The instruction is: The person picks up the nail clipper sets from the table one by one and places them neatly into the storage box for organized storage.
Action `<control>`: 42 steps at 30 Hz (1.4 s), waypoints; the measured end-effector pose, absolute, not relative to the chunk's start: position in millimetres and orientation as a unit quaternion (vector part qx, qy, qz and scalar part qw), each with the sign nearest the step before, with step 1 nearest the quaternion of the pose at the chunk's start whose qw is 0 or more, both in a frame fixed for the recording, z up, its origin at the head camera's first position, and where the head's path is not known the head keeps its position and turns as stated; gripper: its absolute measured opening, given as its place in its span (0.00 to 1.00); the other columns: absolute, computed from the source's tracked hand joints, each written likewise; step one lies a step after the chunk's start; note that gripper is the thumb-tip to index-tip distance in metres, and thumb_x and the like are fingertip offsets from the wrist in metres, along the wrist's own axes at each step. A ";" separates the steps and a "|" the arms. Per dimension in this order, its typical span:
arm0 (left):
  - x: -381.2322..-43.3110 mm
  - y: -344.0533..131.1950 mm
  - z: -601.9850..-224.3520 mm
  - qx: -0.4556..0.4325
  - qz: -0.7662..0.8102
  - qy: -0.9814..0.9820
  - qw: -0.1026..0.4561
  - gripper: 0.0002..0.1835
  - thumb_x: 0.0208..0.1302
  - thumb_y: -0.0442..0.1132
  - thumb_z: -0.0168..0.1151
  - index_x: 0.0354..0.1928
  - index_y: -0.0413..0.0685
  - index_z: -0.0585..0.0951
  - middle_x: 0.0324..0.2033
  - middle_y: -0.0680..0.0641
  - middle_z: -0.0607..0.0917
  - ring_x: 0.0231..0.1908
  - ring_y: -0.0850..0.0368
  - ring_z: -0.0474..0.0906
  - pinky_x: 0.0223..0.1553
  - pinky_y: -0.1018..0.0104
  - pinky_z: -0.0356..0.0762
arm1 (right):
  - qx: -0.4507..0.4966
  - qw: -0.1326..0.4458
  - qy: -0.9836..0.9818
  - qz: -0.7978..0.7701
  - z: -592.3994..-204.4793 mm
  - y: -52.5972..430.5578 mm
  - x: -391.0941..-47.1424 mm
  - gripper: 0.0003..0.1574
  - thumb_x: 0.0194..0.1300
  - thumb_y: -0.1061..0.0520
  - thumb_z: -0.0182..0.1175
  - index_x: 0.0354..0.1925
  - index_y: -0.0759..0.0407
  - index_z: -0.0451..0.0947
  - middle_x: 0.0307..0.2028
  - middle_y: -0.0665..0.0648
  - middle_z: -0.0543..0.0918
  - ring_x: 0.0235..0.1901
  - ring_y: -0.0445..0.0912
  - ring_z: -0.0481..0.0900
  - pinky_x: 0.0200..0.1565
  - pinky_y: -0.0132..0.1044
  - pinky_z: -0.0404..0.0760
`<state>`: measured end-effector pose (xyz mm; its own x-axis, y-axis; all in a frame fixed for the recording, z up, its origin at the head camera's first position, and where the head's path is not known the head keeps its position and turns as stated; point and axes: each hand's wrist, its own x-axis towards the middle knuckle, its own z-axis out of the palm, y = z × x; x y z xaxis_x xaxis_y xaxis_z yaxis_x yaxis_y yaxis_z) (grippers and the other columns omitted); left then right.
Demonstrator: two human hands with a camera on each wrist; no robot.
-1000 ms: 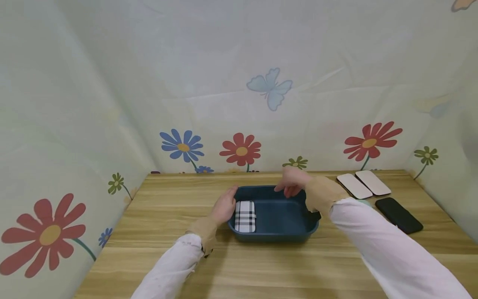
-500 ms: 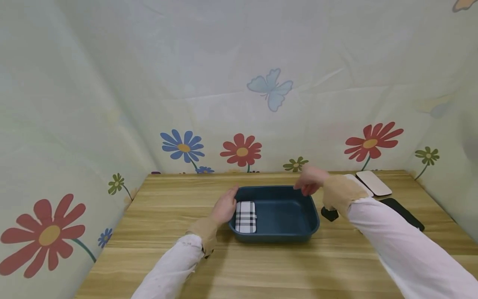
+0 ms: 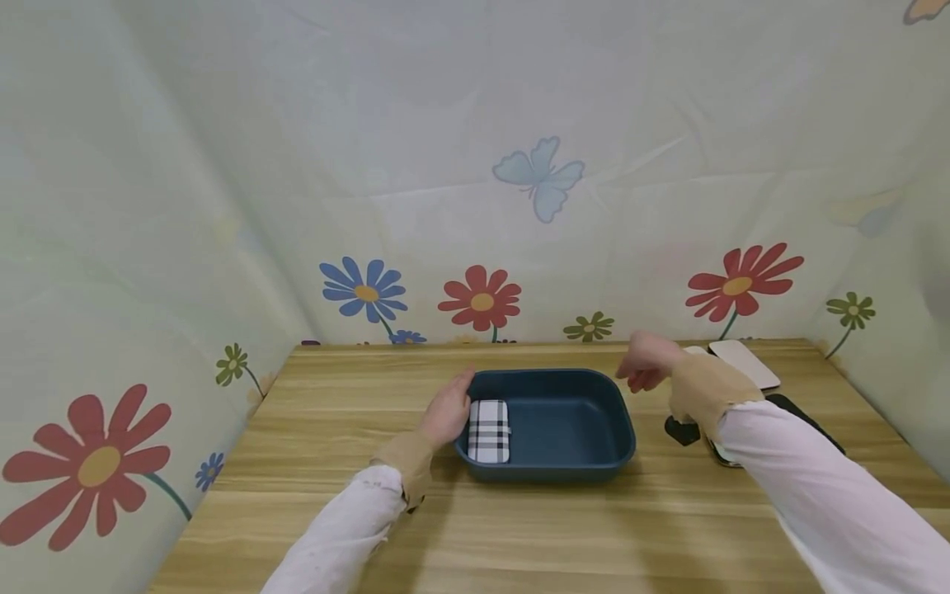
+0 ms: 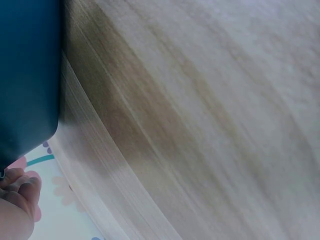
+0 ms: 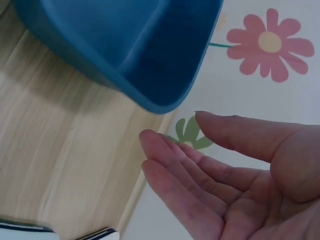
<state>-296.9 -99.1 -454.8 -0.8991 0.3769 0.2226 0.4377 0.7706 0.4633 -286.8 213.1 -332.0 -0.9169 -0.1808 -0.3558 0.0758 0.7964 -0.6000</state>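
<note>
A dark blue rectangular bin (image 3: 567, 429) stands on the wooden table. Inside its left end lies a small pouch with a black-and-white check (image 3: 488, 431). My left hand (image 3: 446, 410) grips the bin's left rim; in the left wrist view its curled fingers (image 4: 22, 187) meet the rim's corner. Just off the bin's far right corner hovers my right hand (image 3: 647, 360), apart from the rim. In the right wrist view, the fingers (image 5: 172, 182) and thumb are spread loosely with nothing between them.
To the right on the table (image 3: 356, 396) lie pale flat pieces (image 3: 745, 363) with dark edges and a black flat piece (image 3: 805, 419), partly hidden by my right arm. A flower-printed sheet (image 3: 631, 190) rises behind the table.
My right hand has moved right, from over the bin's inside to beyond its right rim. The left hand, the bin and the check pouch stay in place.
</note>
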 end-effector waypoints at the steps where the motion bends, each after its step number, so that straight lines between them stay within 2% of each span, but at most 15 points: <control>1: -296.7 -99.0 -454.6 -0.217 -0.260 -0.939 0.059 0.23 0.64 0.27 0.42 0.62 0.29 0.62 0.59 0.34 0.65 0.59 0.44 0.60 0.60 0.57 0.56 | -0.025 0.203 0.926 -0.318 -332.6 215.2 -287.2 0.08 0.56 0.65 0.58 0.24 0.71 0.74 0.22 0.64 0.79 0.25 0.53 0.81 0.31 0.43 0.82; 18: -295.2 -97.0 -453.2 -0.209 -0.262 -0.941 0.054 0.23 0.65 0.27 0.42 0.62 0.30 0.61 0.60 0.35 0.64 0.60 0.45 0.59 0.61 0.57 0.55 | -0.009 0.213 0.923 -0.321 -340.6 257.6 -281.2 0.10 0.58 0.64 0.57 0.21 0.67 0.75 0.19 0.58 0.77 0.18 0.45 0.77 0.27 0.39 0.80; 23: -294.9 -95.8 -452.8 -0.205 -0.262 -0.942 0.048 0.23 0.65 0.28 0.42 0.63 0.31 0.61 0.60 0.36 0.64 0.60 0.46 0.58 0.61 0.58 0.54 | 0.004 0.203 0.925 -0.320 -347.4 277.0 -278.0 0.11 0.57 0.64 0.58 0.19 0.66 0.74 0.17 0.56 0.77 0.18 0.45 0.77 0.25 0.38 0.80; 28: -296.0 -96.2 -454.5 -0.205 -0.263 -0.942 0.046 0.23 0.65 0.28 0.42 0.63 0.31 0.61 0.60 0.36 0.64 0.60 0.46 0.58 0.61 0.58 0.54 | 0.009 0.192 0.926 -0.323 -353.5 293.8 -273.2 0.12 0.54 0.64 0.58 0.17 0.65 0.75 0.17 0.56 0.77 0.19 0.47 0.77 0.27 0.40 0.80; 32: -295.2 -97.0 -453.8 -0.205 -0.265 -0.941 0.048 0.23 0.65 0.27 0.42 0.62 0.30 0.61 0.60 0.35 0.64 0.60 0.45 0.59 0.61 0.58 0.55 | 0.013 0.189 0.924 -0.333 -355.8 303.5 -270.5 0.10 0.53 0.64 0.59 0.18 0.66 0.76 0.17 0.57 0.77 0.19 0.48 0.78 0.27 0.41 0.80; 36: -294.0 -97.3 -452.1 -0.206 -0.268 -0.940 0.049 0.23 0.65 0.27 0.42 0.62 0.30 0.61 0.60 0.35 0.65 0.60 0.46 0.59 0.61 0.58 0.55 | 0.027 0.195 0.920 -0.338 -359.4 310.3 -270.7 0.10 0.53 0.65 0.59 0.18 0.67 0.76 0.16 0.57 0.77 0.18 0.46 0.78 0.24 0.37 0.79; 42: -294.7 -98.4 -453.6 -0.217 -0.260 -0.939 0.056 0.23 0.64 0.27 0.42 0.61 0.29 0.62 0.59 0.34 0.65 0.59 0.45 0.60 0.61 0.58 0.56 | 0.052 0.210 0.916 -0.337 -366.5 322.3 -271.3 0.09 0.55 0.65 0.59 0.26 0.74 0.77 0.18 0.57 0.77 0.19 0.47 0.77 0.25 0.37 0.79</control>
